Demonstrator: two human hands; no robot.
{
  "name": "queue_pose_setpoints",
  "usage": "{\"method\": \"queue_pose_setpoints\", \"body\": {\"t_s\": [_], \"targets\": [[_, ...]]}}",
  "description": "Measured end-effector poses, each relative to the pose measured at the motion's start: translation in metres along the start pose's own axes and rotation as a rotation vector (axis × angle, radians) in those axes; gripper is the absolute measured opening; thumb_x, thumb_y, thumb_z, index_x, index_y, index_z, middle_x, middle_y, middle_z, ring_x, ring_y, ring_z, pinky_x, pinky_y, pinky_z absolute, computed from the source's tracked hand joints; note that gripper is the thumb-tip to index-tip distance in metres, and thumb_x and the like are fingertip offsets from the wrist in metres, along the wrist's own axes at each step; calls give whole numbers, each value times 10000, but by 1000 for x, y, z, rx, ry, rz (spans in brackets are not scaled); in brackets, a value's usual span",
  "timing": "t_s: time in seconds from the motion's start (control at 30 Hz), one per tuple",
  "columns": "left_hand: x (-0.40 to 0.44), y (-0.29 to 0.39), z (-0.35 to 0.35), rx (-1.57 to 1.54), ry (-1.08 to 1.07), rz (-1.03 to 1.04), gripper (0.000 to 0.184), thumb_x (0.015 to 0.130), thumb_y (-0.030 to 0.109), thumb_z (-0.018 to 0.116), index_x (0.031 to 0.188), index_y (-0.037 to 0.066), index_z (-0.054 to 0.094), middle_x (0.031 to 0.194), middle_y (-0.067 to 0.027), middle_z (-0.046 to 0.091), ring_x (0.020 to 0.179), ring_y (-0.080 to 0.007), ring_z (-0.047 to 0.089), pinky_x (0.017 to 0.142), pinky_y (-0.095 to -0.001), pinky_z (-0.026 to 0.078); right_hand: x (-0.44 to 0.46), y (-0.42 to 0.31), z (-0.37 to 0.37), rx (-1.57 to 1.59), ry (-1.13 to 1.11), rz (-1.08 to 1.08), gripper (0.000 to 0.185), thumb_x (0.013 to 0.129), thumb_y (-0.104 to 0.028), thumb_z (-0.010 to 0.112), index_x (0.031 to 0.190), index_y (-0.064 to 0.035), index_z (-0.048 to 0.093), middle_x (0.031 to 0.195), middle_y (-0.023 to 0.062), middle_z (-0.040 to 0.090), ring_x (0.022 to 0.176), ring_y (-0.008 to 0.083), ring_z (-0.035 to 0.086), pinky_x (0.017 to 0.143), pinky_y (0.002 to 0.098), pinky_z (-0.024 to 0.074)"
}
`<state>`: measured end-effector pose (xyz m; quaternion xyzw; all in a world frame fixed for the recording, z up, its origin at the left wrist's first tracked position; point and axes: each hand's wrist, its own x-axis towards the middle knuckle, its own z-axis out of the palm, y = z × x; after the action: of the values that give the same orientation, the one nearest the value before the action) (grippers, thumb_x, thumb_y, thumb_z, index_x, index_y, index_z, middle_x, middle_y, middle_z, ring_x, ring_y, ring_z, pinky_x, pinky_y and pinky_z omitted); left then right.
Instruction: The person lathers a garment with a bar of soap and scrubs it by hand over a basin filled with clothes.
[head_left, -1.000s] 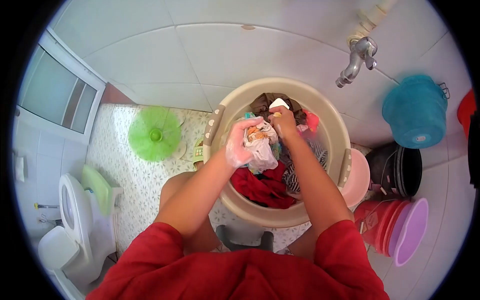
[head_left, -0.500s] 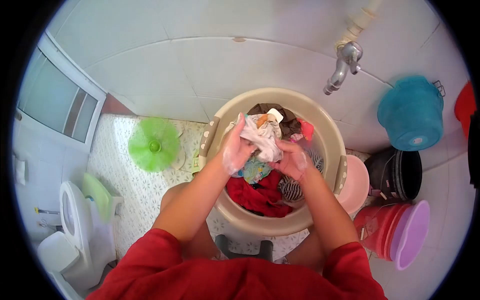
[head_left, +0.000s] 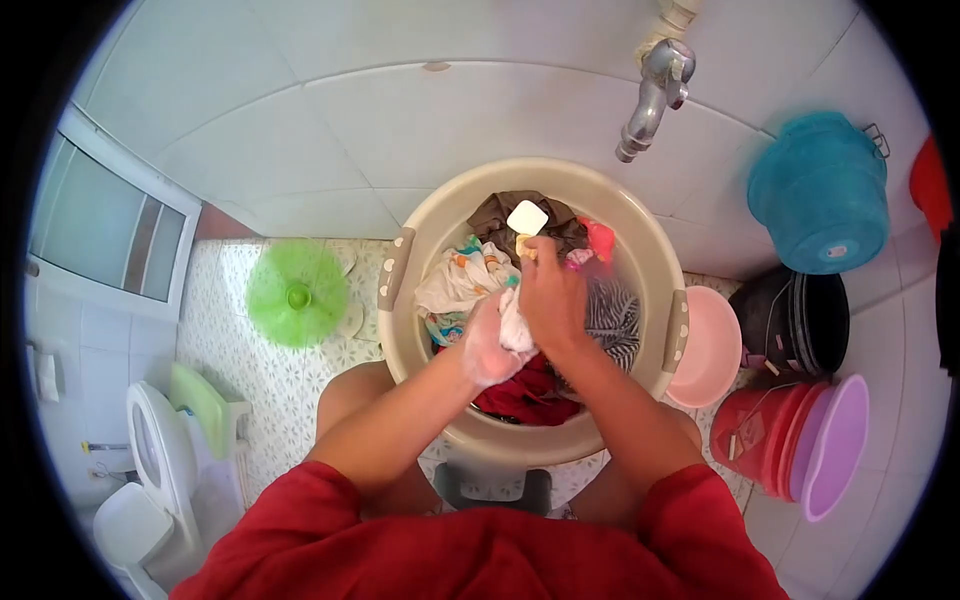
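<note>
A large beige tub [head_left: 540, 172] holds several clothes. My left hand [head_left: 490, 345], with suds on it, is closed round a bunched white cloth [head_left: 515, 322] over the tub's middle. Beside it, my right hand [head_left: 553, 297] has its fingers bent near a small yellowish piece [head_left: 524, 245]; its fingertips touch this piece just below a white rounded-square object [head_left: 527, 217]. A white patterned cloth [head_left: 465, 278] lies left of my hands, dark brown cloth [head_left: 495, 215] behind them, red cloth [head_left: 525, 395] below and striped cloth [head_left: 612, 320] to the right.
A metal tap [head_left: 650, 105] juts from the wall behind. On the right are a teal bucket [head_left: 825, 195], a black bucket [head_left: 800, 330], a pink basin [head_left: 708, 350] and stacked red buckets [head_left: 755, 435]. A green domed object [head_left: 298, 292] and a toilet [head_left: 160, 440] are left.
The white patterned cloth has left my hands and lies at the tub's left. My left hand now holds a smaller white bunch, and my right hand has moved up toward the yellowish piece.
</note>
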<state>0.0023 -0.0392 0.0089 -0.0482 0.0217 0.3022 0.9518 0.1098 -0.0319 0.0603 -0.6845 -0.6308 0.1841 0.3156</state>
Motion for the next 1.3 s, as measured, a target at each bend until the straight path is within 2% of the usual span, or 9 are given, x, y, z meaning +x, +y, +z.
{"method": "queue_pose_setpoints", "body": {"t_s": [0.07,0.2,0.27,0.33,0.67,0.8,0.9,1.13,1.3], "targets": [[0,2,20,828,269,324,202,884,218,353,974,125,508,968,-79,573,866,-203,564,752,-365,458,-14,-12,7,-64,-69,-34,255,794,-150,475,1041,-97,440,635,174,589,594,364,589,520,462,446],[3,30,7,361,111,52,246,910,306,357,874,118,513,814,-49,574,740,-182,565,615,-282,447,-32,-29,9,0,-231,-37,268,796,-231,513,1029,-115,447,661,231,560,675,393,572,603,461,437],[16,20,14,630,162,197,268,902,316,383,913,98,539,843,-64,601,724,-206,590,630,-308,472,-2,-3,9,22,-140,32,297,794,-248,537,1020,-81,441,701,206,583,712,368,586,633,452,443],[20,13,24,345,536,201,309,903,323,374,961,78,552,883,-79,618,735,-223,609,675,-338,495,18,28,15,49,-56,104,333,791,-264,561,1011,-47,435,741,181,605,750,342,600,662,442,449],[18,32,7,383,721,352,301,899,299,395,1001,53,535,913,-83,612,797,-225,606,728,-368,490,55,64,63,-55,-2,212,419,649,-213,718,913,-5,467,757,229,599,756,394,584,686,459,451],[16,31,16,441,699,366,314,904,310,392,1009,52,538,955,-75,608,847,-226,598,782,-373,481,71,84,70,-122,80,90,291,643,-162,727,755,-7,507,660,138,595,618,287,600,540,374,473],[19,36,19,384,667,366,295,904,280,399,1008,40,535,955,-88,607,856,-226,596,784,-362,482,70,86,57,638,-85,441,196,731,-40,625,867,-7,487,641,96,571,507,138,566,383,265,464],[22,34,12,339,609,336,246,897,240,417,994,37,517,948,-89,594,858,-218,588,773,-360,482,32,87,32,989,-55,585,340,745,-54,606,1037,29,453,747,136,565,518,177,568,415,308,487],[22,35,6,335,617,352,242,897,221,417,1017,35,516,971,-93,592,858,-216,589,754,-355,491,49,99,56,803,-3,515,309,752,11,584,1030,44,454,739,96,575,539,173,581,502,283,518]]}}
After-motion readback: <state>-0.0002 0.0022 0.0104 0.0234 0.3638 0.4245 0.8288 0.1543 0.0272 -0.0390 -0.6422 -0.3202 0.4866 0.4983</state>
